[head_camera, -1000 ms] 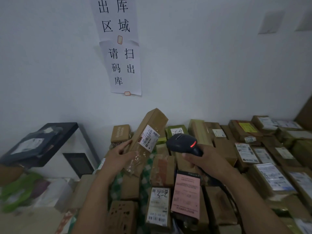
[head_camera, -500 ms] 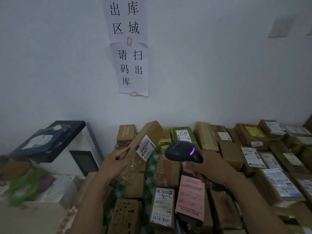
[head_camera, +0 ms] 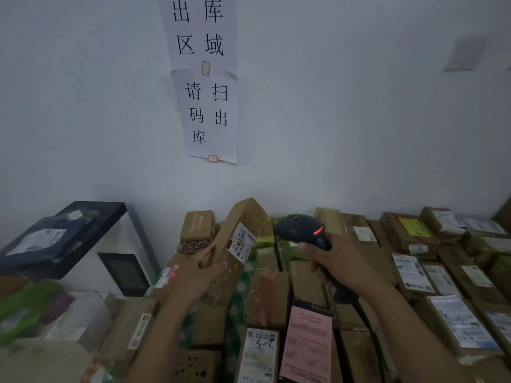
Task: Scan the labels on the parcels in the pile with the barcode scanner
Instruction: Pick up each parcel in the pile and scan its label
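left hand point(head_camera: 197, 275) grips the tilted box point(head_camera: 238, 244); right hand point(head_camera: 336, 262) grips the scanner point(head_camera: 300, 230). aim it squarely at the label point(head_camera: 243, 242), box steady.

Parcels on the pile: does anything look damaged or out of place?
The long box gripped by the left hand has loose, crinkled clear tape at its lower end. The wall sign is wrinkled at its edges. Nothing else stands out.

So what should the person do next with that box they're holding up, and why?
Probably aim the barcode scanner a touch left at the white label. The left hand holds the long box tilted, label facing the scanner; the right hand grips the scanner just beside it, its red light lit.
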The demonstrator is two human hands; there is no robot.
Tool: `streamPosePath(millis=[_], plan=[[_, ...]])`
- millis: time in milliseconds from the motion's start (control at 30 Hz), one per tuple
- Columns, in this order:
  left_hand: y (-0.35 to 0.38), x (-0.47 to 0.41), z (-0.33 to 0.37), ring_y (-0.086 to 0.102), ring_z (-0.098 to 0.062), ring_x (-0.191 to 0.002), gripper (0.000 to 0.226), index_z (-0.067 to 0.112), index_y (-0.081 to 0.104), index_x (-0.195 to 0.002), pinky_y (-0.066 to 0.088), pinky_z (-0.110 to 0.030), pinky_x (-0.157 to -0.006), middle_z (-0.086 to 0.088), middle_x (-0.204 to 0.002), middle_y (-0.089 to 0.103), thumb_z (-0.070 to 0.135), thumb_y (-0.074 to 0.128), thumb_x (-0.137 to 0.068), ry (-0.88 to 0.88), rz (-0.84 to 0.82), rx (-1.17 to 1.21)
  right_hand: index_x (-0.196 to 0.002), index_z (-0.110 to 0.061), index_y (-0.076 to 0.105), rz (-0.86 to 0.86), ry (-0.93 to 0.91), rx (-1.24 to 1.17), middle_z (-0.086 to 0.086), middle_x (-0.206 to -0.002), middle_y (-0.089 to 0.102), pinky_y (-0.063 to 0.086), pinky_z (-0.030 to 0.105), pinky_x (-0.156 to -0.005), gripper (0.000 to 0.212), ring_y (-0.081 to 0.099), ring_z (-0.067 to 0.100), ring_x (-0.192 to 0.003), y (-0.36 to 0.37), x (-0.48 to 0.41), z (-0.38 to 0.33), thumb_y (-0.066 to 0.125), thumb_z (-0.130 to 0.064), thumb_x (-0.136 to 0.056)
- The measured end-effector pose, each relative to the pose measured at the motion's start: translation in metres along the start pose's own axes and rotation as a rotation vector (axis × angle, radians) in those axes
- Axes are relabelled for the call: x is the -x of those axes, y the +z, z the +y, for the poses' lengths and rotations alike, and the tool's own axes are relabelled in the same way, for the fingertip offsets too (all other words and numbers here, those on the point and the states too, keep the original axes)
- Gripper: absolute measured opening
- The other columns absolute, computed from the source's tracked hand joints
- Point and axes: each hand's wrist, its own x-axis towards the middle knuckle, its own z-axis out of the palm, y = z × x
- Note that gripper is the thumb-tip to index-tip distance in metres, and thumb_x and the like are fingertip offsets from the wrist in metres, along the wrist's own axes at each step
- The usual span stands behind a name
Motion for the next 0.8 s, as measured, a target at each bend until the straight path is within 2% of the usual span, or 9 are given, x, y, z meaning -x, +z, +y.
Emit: streamPosePath(millis=[100, 167, 233, 300, 400, 533, 633, 733, 800], plan=[[0.023, -0.027, 0.009, 0.066, -0.017, -0.095, 0.062, 0.027, 0.038, -0.148, 0.056, -0.025, -0.070, -0.003, -0.125, 0.061, 0.034, 0.063, -0.092, -0.035, 0.021, -0.046, -0.081, -0.011, 0.060, 0.099, 0.024, -0.050, 0.002, -0.053, 0.062, 0.045, 0.027, -0.043, 0.026, 0.052, 0.015, -0.039, -0.005, -0.032, 0.004, 0.065, -0.035, -0.092], [0.040, -0.047, 0.011, 0.064, -0.019, -0.098, 0.057, 0.025, 0.040, -0.146, 0.058, -0.034, -0.080, 0.001, -0.118, 0.059, 0.035, 0.059, -0.093, -0.054, 0.007, -0.070, -0.079, -0.010, 0.061, 0.136, 0.041, -0.080, 0.001, -0.050, 0.061, 0.044, 0.027, -0.042, 0.029, 0.052, 0.015, -0.038, -0.006, -0.053, 0.008, 0.065, -0.036, -0.092], [0.059, -0.070, 0.013, 0.059, -0.017, -0.097, 0.053, 0.022, 0.041, -0.142, 0.055, -0.032, -0.080, 0.004, -0.114, 0.057, 0.032, 0.058, -0.092, -0.039, -0.008, -0.101, -0.083, -0.008, 0.062, 0.151, 0.066, -0.142, 0.003, -0.053, 0.063, 0.044, 0.027, -0.043, 0.031, 0.052, 0.016, -0.040, -0.005, -0.075, 0.014, 0.066, -0.038, -0.091], [0.076, -0.094, 0.015, 0.057, -0.015, -0.096, 0.055, 0.023, 0.039, -0.142, 0.048, -0.025, -0.072, 0.005, -0.121, 0.056, 0.029, 0.061, -0.092, -0.012, -0.018, -0.140, -0.087, -0.008, 0.063, 0.156, 0.099, -0.219, 0.006, -0.059, 0.065, 0.044, 0.028, -0.045, 0.032, 0.052, 0.019, -0.044, -0.004, -0.098, 0.022, 0.067, -0.040, -0.089], [0.102, -0.132, 0.016, 0.060, -0.022, -0.113, 0.064, 0.022, 0.036, -0.146, 0.051, -0.032, -0.089, 0.001, -0.137, 0.055, 0.036, 0.064, -0.090, 0.034, -0.026, -0.257, -0.089, -0.007, 0.062, 0.176, 0.130, -0.294, 0.009, -0.061, 0.065, 0.044, 0.029, -0.045, 0.033, 0.053, 0.019, -0.044, -0.003, -0.133, 0.034, 0.068, -0.040, -0.089], [0.137, -0.179, 0.004, 0.061, -0.021, -0.109, 0.053, 0.022, 0.048, -0.136, 0.053, -0.036, -0.092, -0.002, -0.128, 0.060, 0.041, 0.063, -0.089, -0.009, -0.046, -0.360, -0.087, -0.006, 0.061, 0.179, 0.178, -0.325, 0.009, -0.060, 0.063, 0.045, 0.028, -0.043, 0.031, 0.052, 0.017, -0.044, -0.002, -0.170, 0.052, 0.066, -0.037, -0.091], [0.162, -0.202, -0.012, 0.058, -0.026, -0.114, 0.050, 0.026, 0.045, -0.135, 0.052, -0.039, -0.095, -0.006, -0.132, 0.057, 0.048, 0.054, -0.091, -0.055, -0.084, -0.447, -0.092, -0.002, 0.062, 0.154, 0.218, -0.310, 0.012, -0.063, 0.062, 0.042, 0.026, -0.040, 0.031, 0.051, 0.018, -0.041, 0.004, -0.188, 0.071, 0.066, -0.033, -0.092], [0.182, -0.219, -0.026, 0.055, -0.027, -0.116, 0.066, 0.025, 0.032, -0.146, 0.046, -0.029, -0.094, -0.013, -0.141, 0.045, 0.052, 0.057, -0.091, -0.115, -0.087, -0.433, -0.083, -0.001, 0.062, 0.160, 0.248, -0.303, 0.013, -0.062, 0.061, 0.041, 0.025, -0.039, 0.031, 0.050, 0.018, -0.039, 0.011, -0.202, 0.091, 0.067, -0.030, -0.092], [0.193, -0.226, -0.033, 0.055, -0.029, -0.114, 0.079, 0.027, 0.023, -0.150, 0.049, -0.035, -0.096, -0.018, -0.143, 0.037, 0.059, 0.060, -0.087, -0.100, -0.088, -0.484, -0.081, -0.002, 0.063, 0.155, 0.269, -0.290, 0.013, -0.062, 0.062, 0.043, 0.026, -0.040, 0.033, 0.050, 0.019, -0.042, 0.015, -0.211, 0.102, 0.067, -0.033, -0.091]])
